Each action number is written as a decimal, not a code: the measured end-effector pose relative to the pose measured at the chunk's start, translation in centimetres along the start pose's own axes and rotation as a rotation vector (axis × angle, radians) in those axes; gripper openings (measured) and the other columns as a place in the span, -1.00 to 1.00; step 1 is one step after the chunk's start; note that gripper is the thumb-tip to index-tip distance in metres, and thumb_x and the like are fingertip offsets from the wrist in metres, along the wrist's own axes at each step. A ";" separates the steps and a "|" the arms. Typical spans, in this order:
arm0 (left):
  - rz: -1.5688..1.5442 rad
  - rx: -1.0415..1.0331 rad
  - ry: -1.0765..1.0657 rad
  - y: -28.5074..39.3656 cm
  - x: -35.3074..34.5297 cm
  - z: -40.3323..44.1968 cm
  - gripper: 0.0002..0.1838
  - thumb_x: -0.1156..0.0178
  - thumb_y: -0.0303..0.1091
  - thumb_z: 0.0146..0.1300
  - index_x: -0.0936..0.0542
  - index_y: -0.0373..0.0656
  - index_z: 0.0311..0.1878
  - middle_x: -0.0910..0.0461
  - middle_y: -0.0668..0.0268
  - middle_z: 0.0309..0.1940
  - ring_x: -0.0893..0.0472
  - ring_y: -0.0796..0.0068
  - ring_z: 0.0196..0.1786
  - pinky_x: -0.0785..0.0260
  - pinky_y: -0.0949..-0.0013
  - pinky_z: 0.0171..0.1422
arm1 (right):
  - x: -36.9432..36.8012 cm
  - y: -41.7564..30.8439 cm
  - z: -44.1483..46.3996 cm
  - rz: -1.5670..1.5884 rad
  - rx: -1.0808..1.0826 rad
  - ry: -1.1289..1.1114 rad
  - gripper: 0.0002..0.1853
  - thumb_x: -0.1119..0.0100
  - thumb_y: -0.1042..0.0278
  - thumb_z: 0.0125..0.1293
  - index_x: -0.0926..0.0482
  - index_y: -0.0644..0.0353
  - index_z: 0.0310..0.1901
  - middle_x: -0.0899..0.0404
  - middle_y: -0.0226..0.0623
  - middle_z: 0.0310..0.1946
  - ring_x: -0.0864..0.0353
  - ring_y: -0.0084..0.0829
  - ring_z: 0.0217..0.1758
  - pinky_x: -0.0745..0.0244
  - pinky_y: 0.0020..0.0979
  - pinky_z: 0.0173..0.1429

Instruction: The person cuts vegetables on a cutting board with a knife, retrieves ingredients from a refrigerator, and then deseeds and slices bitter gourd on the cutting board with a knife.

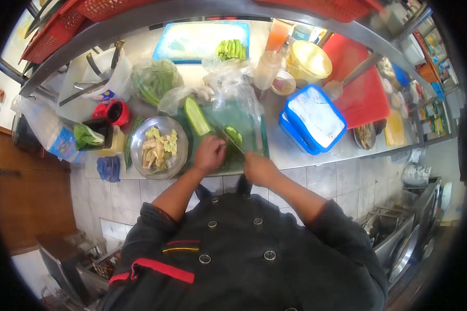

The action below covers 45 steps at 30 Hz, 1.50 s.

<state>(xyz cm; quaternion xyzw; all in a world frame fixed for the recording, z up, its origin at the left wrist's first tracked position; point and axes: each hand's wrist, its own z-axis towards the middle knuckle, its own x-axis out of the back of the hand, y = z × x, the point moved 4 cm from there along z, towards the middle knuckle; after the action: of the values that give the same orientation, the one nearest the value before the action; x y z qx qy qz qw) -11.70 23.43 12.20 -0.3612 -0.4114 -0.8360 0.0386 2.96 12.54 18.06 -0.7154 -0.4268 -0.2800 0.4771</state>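
Note:
My right hand [260, 169] is closed around the handle of a kitchen knife [235, 146], whose blade points up and left over a green cutting board [253, 142]. Close to the blade's left side, my left hand [209, 154] rests on the board with curled fingers; what they press on, if anything, is hidden. A halved cucumber [196, 117] lies cut face up just beyond my left hand. Cut cucumber slices [234, 135] sit on the far side of the blade. Left of the board stands a steel bowl [135, 139] with pale vegetable trimmings [160, 147].
Beyond the board lie clear plastic bags [228, 85] and a bag of greens [155, 80]. A white board [192, 41] at the back bears green strips [232, 50]. To the right are a blue-lidded tub [316, 116], a yellow bucket [308, 59] and a red board [368, 98].

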 end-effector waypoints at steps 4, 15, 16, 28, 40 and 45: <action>0.009 -0.004 -0.011 -0.6 -0.4 -0.6 -0.83 -0.29 -0.44 0.02 -0.55 -0.16 -0.29 -0.51 0.12 -0.35 -0.51 0.03 -0.21 -0.39 0.14 -0.14 | 1.5 0.0 2.3 0.006 0.016 0.023 -0.69 0.03 0.42 0.15 -0.43 0.39 -0.09 -0.61 0.15 -0.31 -0.62 0.09 -0.20 -0.50 -0.02 -0.08; -0.012 0.023 -0.010 -0.8 -0.4 -0.3 -0.91 -0.24 -0.44 0.06 -0.53 -0.16 -0.35 -0.49 0.12 -0.37 -0.49 0.01 -0.25 -0.35 0.10 -0.17 | 4.8 -2.3 -3.0 -0.079 -0.009 -0.141 -0.68 0.04 0.44 0.13 -0.42 0.38 -0.07 -0.60 0.16 -0.24 -0.60 0.10 -0.12 -0.46 -0.04 -0.01; -0.013 0.028 -0.011 -0.8 -0.3 -0.2 -0.91 -0.24 -0.44 0.06 -0.53 -0.16 -0.35 -0.49 0.12 -0.37 -0.49 0.01 -0.25 -0.35 0.10 -0.17 | 4.2 -2.0 -2.7 -0.071 -0.024 -0.137 -0.68 0.05 0.44 0.14 -0.42 0.37 -0.07 -0.60 0.16 -0.23 -0.60 0.10 -0.11 -0.46 -0.04 0.01; -0.007 -0.037 0.036 0.2 0.2 -0.8 -0.85 -0.27 -0.49 0.00 -0.54 -0.14 -0.32 -0.50 0.16 -0.38 -0.52 0.02 -0.24 -0.38 0.13 -0.19 | 4.1 -2.1 -0.5 -0.075 0.012 -0.101 -0.69 0.04 0.44 0.13 -0.44 0.41 -0.10 -0.59 0.21 -0.26 -0.60 0.12 -0.11 -0.46 -0.02 0.01; 0.013 -0.036 -0.003 -0.3 -0.1 -1.0 -0.85 -0.29 -0.47 -0.01 -0.53 -0.15 -0.35 -0.52 0.18 -0.39 -0.53 0.06 -0.28 -0.39 0.15 -0.19 | -0.4 -0.4 0.1 0.063 0.058 0.037 -0.73 0.03 0.41 0.14 -0.45 0.40 -0.17 -0.59 0.23 -0.29 -0.59 0.16 -0.16 -0.45 0.00 -0.01; 0.039 -0.037 -0.098 1.5 1.1 -1.2 -0.75 -0.34 -0.44 -0.05 -0.55 -0.15 -0.26 -0.50 0.11 -0.27 -0.50 0.04 -0.14 -0.38 0.16 -0.07 | 2.1 -0.5 1.3 0.124 0.007 0.048 -0.74 0.01 0.35 0.18 -0.43 0.38 -0.19 -0.59 0.18 -0.31 -0.59 0.17 -0.21 -0.45 0.01 -0.04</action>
<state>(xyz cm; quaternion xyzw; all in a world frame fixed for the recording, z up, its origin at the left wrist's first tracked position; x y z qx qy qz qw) -12.63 21.82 13.39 -0.4104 -0.3902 -0.8237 0.0282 3.52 14.60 19.48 -0.7319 -0.3712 -0.2656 0.5059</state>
